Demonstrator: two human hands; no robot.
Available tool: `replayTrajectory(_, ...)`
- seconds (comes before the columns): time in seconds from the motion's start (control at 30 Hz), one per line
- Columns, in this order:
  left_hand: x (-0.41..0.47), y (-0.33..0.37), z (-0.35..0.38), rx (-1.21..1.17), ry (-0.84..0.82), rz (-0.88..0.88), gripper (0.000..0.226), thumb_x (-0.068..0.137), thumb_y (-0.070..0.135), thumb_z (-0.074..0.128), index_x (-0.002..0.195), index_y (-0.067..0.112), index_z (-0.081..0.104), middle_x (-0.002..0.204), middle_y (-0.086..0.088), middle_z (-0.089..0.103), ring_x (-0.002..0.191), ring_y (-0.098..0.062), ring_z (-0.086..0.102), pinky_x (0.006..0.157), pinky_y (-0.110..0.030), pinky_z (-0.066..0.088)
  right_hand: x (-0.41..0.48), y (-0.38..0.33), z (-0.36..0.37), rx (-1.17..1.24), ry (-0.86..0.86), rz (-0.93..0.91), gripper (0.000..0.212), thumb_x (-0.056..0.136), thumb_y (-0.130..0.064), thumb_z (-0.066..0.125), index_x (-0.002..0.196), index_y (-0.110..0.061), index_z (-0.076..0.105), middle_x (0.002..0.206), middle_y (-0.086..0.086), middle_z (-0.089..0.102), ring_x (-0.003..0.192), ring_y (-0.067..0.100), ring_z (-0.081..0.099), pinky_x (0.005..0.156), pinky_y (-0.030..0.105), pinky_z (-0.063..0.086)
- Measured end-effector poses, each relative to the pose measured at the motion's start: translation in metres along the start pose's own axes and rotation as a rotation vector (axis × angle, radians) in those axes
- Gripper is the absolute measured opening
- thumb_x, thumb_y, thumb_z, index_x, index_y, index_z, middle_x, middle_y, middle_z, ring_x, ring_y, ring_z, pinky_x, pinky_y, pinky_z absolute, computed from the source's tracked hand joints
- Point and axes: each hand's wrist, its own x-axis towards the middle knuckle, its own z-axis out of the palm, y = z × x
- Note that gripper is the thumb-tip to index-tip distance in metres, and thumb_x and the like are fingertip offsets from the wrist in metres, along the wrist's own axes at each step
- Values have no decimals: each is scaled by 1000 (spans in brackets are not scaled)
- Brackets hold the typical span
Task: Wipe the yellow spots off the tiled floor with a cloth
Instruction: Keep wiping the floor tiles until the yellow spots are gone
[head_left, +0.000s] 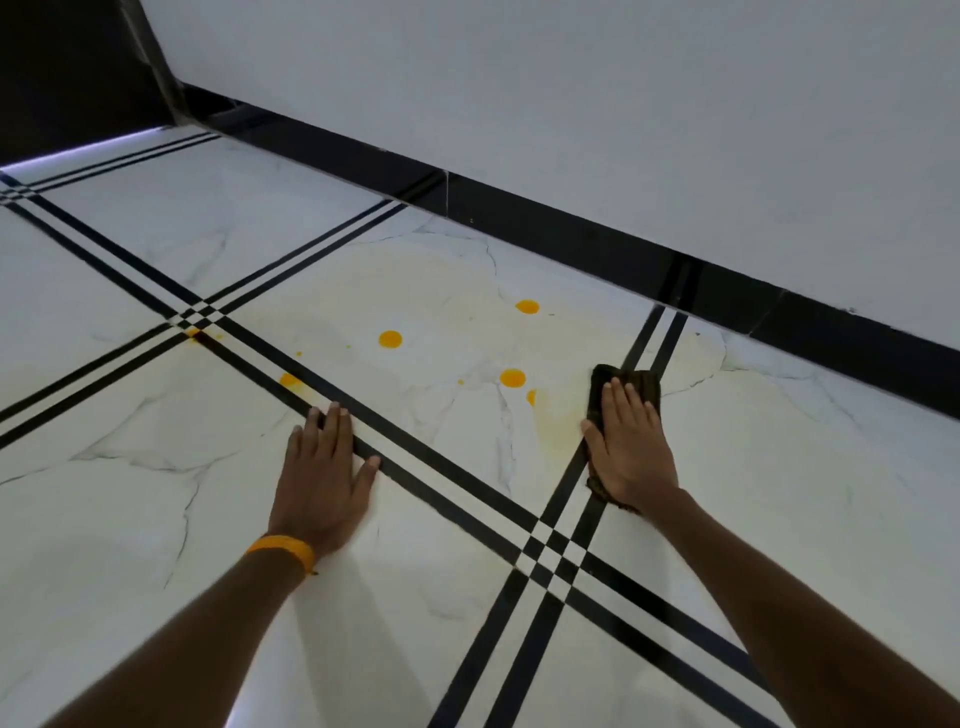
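Note:
My right hand lies flat, fingers spread, pressing a dark cloth onto the white tiled floor beside a double black stripe. Several yellow spots lie on the tile to its left: one close to the cloth, one further left, one nearer the wall, a half-wiped one at the cloth's edge, and a smeared one on the stripe. A faint yellow smear spreads left of the cloth. My left hand rests flat on the floor, fingers apart, holding nothing.
A white wall with a black skirting runs along the far side. Black double stripes cross the marble tiles. A small orange stain sits at the far stripe crossing. A dark opening is at the top left.

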Motion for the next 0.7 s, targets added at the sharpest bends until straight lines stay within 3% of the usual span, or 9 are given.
replayTrajectory(0.13, 10, 5, 4, 34, 13, 29, 84, 93, 57, 6, 158, 4, 14, 166, -11, 11, 154, -33, 7, 124, -49, 9, 27, -12, 2, -20, 13, 100, 70, 105, -49, 14, 161, -6, 9, 169, 11, 8, 157, 25, 3, 127, 44, 5)
replayTrajectory(0.23, 6, 2, 7, 33, -5, 32, 83, 94, 57, 5, 158, 6, 13, 167, -10, 9, 154, -32, 5, 124, -49, 8, 54, -64, 15, -18, 19, 109, 69, 105, -44, 13, 160, -3, 11, 169, 14, 11, 156, 28, 7, 126, 46, 7)
replayTrajectory(0.33, 8, 0, 6, 21, -32, 30, 81, 95, 56, 7, 158, 6, 11, 167, -10, 8, 154, -31, 3, 124, -51, 9, 37, -125, 24, 0, -47, -229, 74, 100, -47, 3, 161, -6, 10, 170, 8, 7, 157, 22, 2, 127, 42, 5)
replayTrajectory(0.4, 7, 0, 6, 25, -30, 29, 79, 96, 55, 8, 158, 6, 12, 167, -10, 9, 154, -31, 4, 124, -52, 11, 3, -125, 20, 14, -128, -465, 70, 103, -49, 5, 162, -11, 7, 169, 2, 1, 157, 15, -5, 128, 39, 2)
replayTrajectory(0.47, 6, -1, 5, 33, -40, 19, 78, 96, 54, 9, 158, 6, 12, 167, -10, 9, 154, -31, 4, 124, -52, 11, -3, -100, 11, 27, -183, -584, 68, 105, -50, 8, 162, -14, 4, 170, -1, 0, 156, 11, -9, 128, 39, 2)
replayTrajectory(0.5, 5, 1, 5, 34, -41, 20, 78, 96, 54, 9, 158, 7, 12, 167, -10, 9, 154, -32, 4, 124, -52, 11, 7, -85, 8, 18, -172, -550, 69, 103, -52, 7, 162, -14, 4, 170, 0, 1, 156, 12, -8, 128, 41, 3)
replayTrajectory(0.57, 7, 0, 5, 20, -29, 23, 78, 96, 54, 9, 158, 7, 12, 167, -10, 8, 154, -31, 3, 124, -51, 10, 46, -79, 8, -2, -98, -295, 76, 99, -55, 3, 161, -11, 6, 170, 5, 4, 157, 18, -2, 128, 42, 3)
replayTrajectory(0.63, 9, -2, 5, 12, -31, 19, 78, 96, 54, 9, 159, 7, 10, 167, -9, 6, 154, -31, 0, 124, -51, 8, 85, -107, 15, -26, -53, -30, 75, 101, -51, 5, 161, -5, 8, 170, 11, 7, 157, 25, 4, 127, 43, 4)
replayTrajectory(0.7, 9, -3, 5, 20, -37, 24, 79, 95, 54, 8, 159, 8, 9, 167, -9, 5, 154, -30, -1, 124, -51, 7, 96, -153, 25, -24, -7, 41, 69, 105, -44, 15, 160, -2, 11, 169, 14, 12, 156, 28, 9, 127, 45, 8)
